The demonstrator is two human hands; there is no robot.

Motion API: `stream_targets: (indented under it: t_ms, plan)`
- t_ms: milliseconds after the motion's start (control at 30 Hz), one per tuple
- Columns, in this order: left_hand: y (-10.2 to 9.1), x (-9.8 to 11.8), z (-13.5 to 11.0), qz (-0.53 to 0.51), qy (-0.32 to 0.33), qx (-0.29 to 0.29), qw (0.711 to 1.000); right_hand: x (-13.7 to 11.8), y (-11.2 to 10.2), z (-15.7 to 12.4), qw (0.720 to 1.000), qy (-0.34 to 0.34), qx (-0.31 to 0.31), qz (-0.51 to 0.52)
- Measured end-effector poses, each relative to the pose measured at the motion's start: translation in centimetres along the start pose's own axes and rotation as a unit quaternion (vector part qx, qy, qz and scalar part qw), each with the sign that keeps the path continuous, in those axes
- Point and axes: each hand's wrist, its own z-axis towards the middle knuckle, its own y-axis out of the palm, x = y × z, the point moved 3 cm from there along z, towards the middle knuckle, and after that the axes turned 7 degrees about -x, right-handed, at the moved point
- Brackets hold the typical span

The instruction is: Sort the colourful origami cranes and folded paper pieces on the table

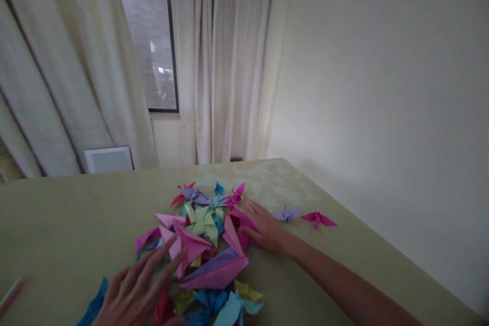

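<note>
A heap of colourful folded-paper origami lies on the table. Near its centre is a pale green pinwheel-shaped piece (202,220). Large pink folded paper (189,244) and a pink-and-purple folded piece (217,271) sit in front of it. My left hand (139,288) is at the heap's near left, fingers spread, over or touching the pink paper; I cannot tell which. Against the heap's right side rests my right hand (263,226), fingers stretched out beside magenta paper (244,221). Blue pieces (212,300) lie at the near edge. My left palm hides part of the heap.
A lilac paper crane (286,214) and a magenta paper crane (318,219) lie apart on the right. A green-and-pink stick-like thing (11,295) is at the left edge. The tablecloth (76,219) reaches the wall. Behind stand curtains (237,61) and a white-framed panel (109,159).
</note>
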Motion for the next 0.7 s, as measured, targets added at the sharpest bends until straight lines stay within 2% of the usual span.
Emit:
stream_targets:
  t_ms: [100,167,233,300,333,400,500,600,700]
  plan:
    - [-1.7,-4.3,-1.0,-0.019,-0.131,-0.017,0.991,3.2,-3.0,-1.7,0.989,0.104,0.079,-0.074]
    - [-2.1,-6.0,-1.4,-0.056,-0.171,-0.057,0.982,6.0,-4.6,-4.0,0.967,0.190,0.104,-0.131]
    - [-2.2,-6.0,-1.5,-0.112,-0.163,-0.091,0.976,8.9,-5.5,-6.8,0.941,0.276,0.093,-0.170]
    - [-2.3,-4.5,-1.2,-0.163,-0.132,-0.105,0.972,11.5,-5.8,-9.9,0.908,0.370,0.081,-0.179]
    - [-2.3,-3.4,-0.9,-0.178,-0.117,-0.105,0.971,12.5,-5.6,-11.2,0.899,0.394,0.075,-0.175]
    - [-2.2,-0.9,-0.1,-0.193,-0.085,-0.109,0.971,13.8,-4.7,-12.7,0.911,0.382,0.063,-0.144]
    - [-1.7,2.2,1.3,-0.210,-0.039,-0.120,0.969,13.7,-3.2,-12.3,0.952,0.290,0.062,-0.073]
    - [-1.9,4.8,2.4,-0.226,0.000,-0.154,0.962,11.6,-2.0,-9.3,0.979,0.193,0.065,-0.013]
    - [-3.0,7.1,2.8,-0.249,0.038,-0.180,0.951,8.5,-1.0,-5.2,0.989,0.139,0.039,0.026]
